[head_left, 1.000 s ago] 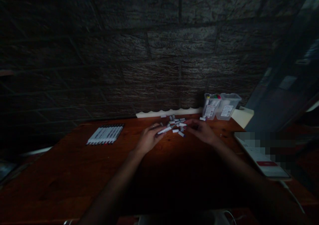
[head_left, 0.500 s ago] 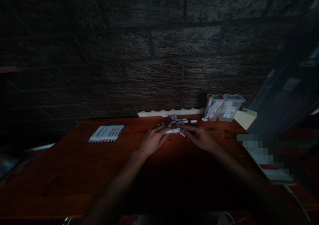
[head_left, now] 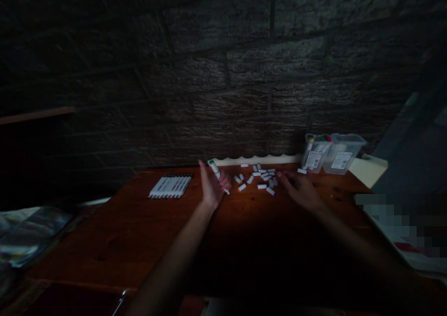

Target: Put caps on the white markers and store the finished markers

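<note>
My left hand (head_left: pixel 213 188) is closed around a white marker (head_left: pixel 216 172), held tilted with its green-marked end up and its narrow tip down by the palm's lower edge. The left thumb points upward, away from the marker. At the right edge of a loose scatter of white marker caps (head_left: pixel 261 186), my right hand (head_left: pixel 296 186) reaches in with fingers stretched out and slightly apart. Its fingertips are close to the nearest caps; contact cannot be made out in the dim light. Some caps show purple, yellow or orange ends.
A neat row of white markers (head_left: pixel 171 186) lies on the wooden table (head_left: pixel 167 241) at left. Two clear plastic containers (head_left: pixel 338 155) stand at the back right, the left one holding coloured-ended items. A white wavy-edged strip (head_left: pixel 258 160) runs along the brick wall (head_left: pixel 216 83).
The marker between both hands is now in my left hand alone, turned upright. My right hand has come away from it toward the caps. The view has swung left.
</note>
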{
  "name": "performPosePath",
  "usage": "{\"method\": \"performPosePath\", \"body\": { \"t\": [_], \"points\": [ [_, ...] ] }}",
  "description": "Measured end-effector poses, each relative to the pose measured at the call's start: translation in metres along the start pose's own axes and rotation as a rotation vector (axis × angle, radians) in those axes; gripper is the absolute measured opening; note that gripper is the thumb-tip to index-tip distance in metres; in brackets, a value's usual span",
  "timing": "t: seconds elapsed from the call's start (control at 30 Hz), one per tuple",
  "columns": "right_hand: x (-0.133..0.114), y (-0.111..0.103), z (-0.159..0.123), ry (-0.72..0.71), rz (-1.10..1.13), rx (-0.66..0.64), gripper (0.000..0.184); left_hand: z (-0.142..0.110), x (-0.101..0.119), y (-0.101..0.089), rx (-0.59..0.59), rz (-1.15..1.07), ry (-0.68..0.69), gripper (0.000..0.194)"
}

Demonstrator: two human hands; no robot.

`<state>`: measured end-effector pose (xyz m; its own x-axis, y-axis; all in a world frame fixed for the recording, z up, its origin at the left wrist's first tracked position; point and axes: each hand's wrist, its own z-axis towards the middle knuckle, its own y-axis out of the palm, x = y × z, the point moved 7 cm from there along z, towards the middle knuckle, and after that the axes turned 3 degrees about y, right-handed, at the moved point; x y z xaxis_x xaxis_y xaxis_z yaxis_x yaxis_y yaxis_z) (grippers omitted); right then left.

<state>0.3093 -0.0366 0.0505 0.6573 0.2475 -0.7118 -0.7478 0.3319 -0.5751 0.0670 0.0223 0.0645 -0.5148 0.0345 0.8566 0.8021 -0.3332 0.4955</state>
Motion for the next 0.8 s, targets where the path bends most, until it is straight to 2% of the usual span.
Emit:
{"method": "performPosePath", "body": {
  "t": [0.17,0.47,0.67,0.8],
  "points": [
    [-0.004,0.001,-0.002,-0.013,-0.047,-0.023,0.041,0.000,-0.002,-0.004,-0.018,-0.075,-0.092,0.071],
    [0.000,0.001,0.000,-0.024,-0.101,-0.005,0.033,-0.004,-0.002,0.000,-0.028,-0.108,-0.131,0.068],
    [0.006,0.001,0.001,-0.009,-0.147,0.000,0.030,-0.001,0.005,-0.009,0.039,-0.143,-0.031,0.072],
    [0.009,0.002,0.002,0.003,-0.156,-0.006,0.030,0.002,0.005,-0.008,0.036,-0.134,-0.004,0.069]
  ]
}}
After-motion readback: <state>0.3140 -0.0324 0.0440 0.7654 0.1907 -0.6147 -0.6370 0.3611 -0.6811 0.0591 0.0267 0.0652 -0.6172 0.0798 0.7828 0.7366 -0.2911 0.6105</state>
